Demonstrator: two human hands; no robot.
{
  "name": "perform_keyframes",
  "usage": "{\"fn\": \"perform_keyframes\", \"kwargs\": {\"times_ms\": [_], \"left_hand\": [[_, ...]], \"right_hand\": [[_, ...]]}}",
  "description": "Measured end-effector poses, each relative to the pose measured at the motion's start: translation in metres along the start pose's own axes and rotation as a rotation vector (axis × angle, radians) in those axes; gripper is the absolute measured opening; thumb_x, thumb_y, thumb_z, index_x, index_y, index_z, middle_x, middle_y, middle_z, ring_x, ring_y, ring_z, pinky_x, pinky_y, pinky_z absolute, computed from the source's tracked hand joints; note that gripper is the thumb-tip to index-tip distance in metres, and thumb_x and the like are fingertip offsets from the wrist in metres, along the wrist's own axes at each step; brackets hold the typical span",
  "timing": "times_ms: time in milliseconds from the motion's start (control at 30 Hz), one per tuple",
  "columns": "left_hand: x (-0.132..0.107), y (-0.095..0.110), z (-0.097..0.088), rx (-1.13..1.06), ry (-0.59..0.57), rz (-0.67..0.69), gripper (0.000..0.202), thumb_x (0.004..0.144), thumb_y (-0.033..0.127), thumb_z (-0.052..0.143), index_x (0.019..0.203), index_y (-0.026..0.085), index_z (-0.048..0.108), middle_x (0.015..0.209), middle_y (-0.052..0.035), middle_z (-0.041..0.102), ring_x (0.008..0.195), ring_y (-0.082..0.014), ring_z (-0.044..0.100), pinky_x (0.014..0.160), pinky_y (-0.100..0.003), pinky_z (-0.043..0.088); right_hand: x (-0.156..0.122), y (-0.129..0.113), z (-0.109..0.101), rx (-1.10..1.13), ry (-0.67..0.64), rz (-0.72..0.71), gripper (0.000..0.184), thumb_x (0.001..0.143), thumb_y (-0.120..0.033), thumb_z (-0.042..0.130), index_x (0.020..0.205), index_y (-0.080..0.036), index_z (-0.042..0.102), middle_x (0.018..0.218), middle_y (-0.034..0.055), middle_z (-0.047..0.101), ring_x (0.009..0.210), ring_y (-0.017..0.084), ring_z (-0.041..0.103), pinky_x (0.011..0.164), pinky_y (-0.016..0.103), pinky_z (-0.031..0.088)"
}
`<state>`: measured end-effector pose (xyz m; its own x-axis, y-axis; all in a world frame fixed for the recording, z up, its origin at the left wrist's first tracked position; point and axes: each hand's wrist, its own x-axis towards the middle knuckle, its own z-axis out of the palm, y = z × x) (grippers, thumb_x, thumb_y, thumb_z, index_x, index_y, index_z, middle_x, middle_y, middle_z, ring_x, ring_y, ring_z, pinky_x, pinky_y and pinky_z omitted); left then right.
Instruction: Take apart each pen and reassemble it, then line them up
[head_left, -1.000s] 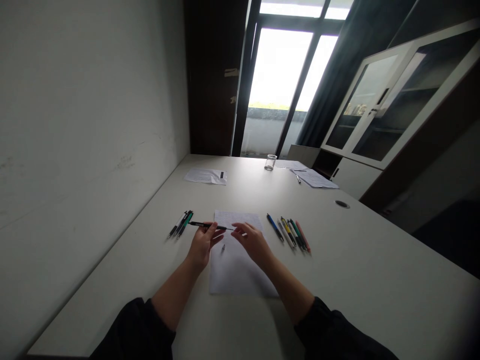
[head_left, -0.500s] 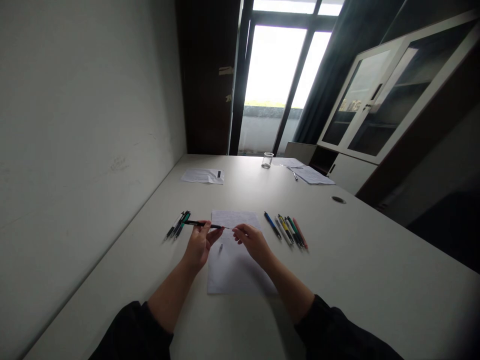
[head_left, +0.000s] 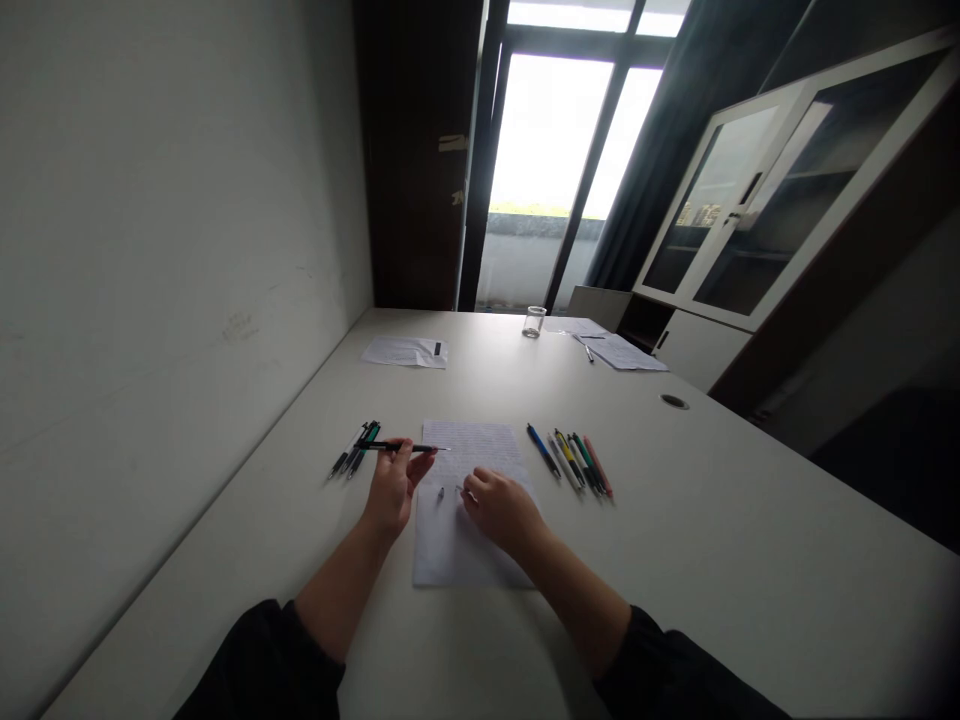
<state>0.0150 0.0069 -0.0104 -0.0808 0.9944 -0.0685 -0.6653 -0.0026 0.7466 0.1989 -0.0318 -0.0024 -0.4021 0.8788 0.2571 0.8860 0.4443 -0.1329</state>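
My left hand (head_left: 390, 495) grips a black pen (head_left: 379, 446), held level above the top of a sheet of paper (head_left: 454, 555). A thin bare tip, like a refill, sticks out of the pen's right end. Over the middle of the sheet, my right hand (head_left: 504, 508) is closed in a pinch. Something small and thin shows at its fingertips, too small to name. Just left of these fingertips, a small grey cone-shaped piece (head_left: 440, 493) lies on the paper. The sheet has lines of writing on its upper half.
Several pens (head_left: 570, 460) lie side by side right of the paper, among them a blue pen (head_left: 543, 450). More pens (head_left: 352, 450) lie to its left. Farther back are a plastic sleeve (head_left: 401, 352), a glass (head_left: 533, 322) and papers (head_left: 622, 352). A wall borders the table's left side.
My right hand has moved from the pen's tip down toward the paper, beside the small cone-shaped piece. My left hand keeps the pen, shifted slightly left and up.
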Motion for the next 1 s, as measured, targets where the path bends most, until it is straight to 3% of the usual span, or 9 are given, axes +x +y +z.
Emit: {"fn": "perform_keyframes", "kwargs": {"times_ms": [233,400,567,733,867,1000], "left_hand": [[-0.004,0.004,0.005,0.006,-0.004,-0.014,0.028,0.082,0.026,0.07,0.096,0.022,0.046,0.083,0.0006,0.068,0.08,-0.018,0.074,0.08,-0.031,0.057],[-0.004,0.003,0.006,0.001,-0.019,-0.035,0.026,0.083,0.025,0.068,0.096,0.022,0.046,0.083,0.0001,0.068,0.08,-0.0185,0.074,0.082,-0.032,0.056],[-0.003,0.001,0.003,0.001,-0.041,-0.057,0.029,0.082,0.025,0.071,0.095,0.022,0.045,0.085,0.0001,0.068,0.082,-0.0197,0.074,0.084,-0.034,0.056],[-0.007,0.002,0.005,0.034,-0.135,-0.12,0.032,0.08,0.029,0.073,0.096,0.022,0.045,0.092,-0.0026,0.07,0.086,-0.021,0.073,0.086,-0.035,0.055],[-0.012,0.002,0.009,0.079,-0.218,-0.171,0.032,0.081,0.031,0.072,0.097,0.022,0.046,0.094,-0.0041,0.072,0.088,-0.0216,0.073,0.086,-0.035,0.055],[-0.012,0.002,0.009,0.1,-0.229,-0.19,0.033,0.08,0.031,0.072,0.097,0.022,0.046,0.094,-0.0045,0.072,0.086,-0.0218,0.073,0.085,-0.035,0.055]], "right_hand": [[-0.002,-0.002,-0.007,-0.015,-0.016,0.001,0.016,0.091,-0.033,0.057,0.085,-0.02,0.066,0.086,0.0053,0.066,0.077,0.018,0.063,0.065,0.026,0.042],[-0.002,0.007,-0.012,0.075,0.095,0.086,0.025,0.095,-0.036,0.052,0.08,-0.021,0.065,0.08,0.0018,0.066,0.067,0.014,0.061,0.062,0.024,0.04],[0.001,0.024,-0.009,0.27,0.258,0.159,0.016,0.095,-0.03,0.052,0.094,-0.022,0.065,0.085,0.0019,0.067,0.068,0.014,0.061,0.068,0.024,0.044],[0.003,0.025,-0.007,0.429,0.27,0.105,0.018,0.094,-0.032,0.055,0.106,-0.023,0.066,0.089,0.002,0.066,0.063,0.012,0.059,0.068,0.024,0.047],[0.003,0.019,-0.005,0.466,0.253,0.036,0.016,0.093,-0.034,0.058,0.097,-0.023,0.068,0.087,0.0024,0.065,0.065,0.012,0.059,0.067,0.024,0.046],[0.003,0.017,-0.005,0.47,0.287,0.017,0.02,0.095,-0.032,0.054,0.087,-0.021,0.068,0.083,0.003,0.064,0.07,0.014,0.059,0.068,0.024,0.046]]}}
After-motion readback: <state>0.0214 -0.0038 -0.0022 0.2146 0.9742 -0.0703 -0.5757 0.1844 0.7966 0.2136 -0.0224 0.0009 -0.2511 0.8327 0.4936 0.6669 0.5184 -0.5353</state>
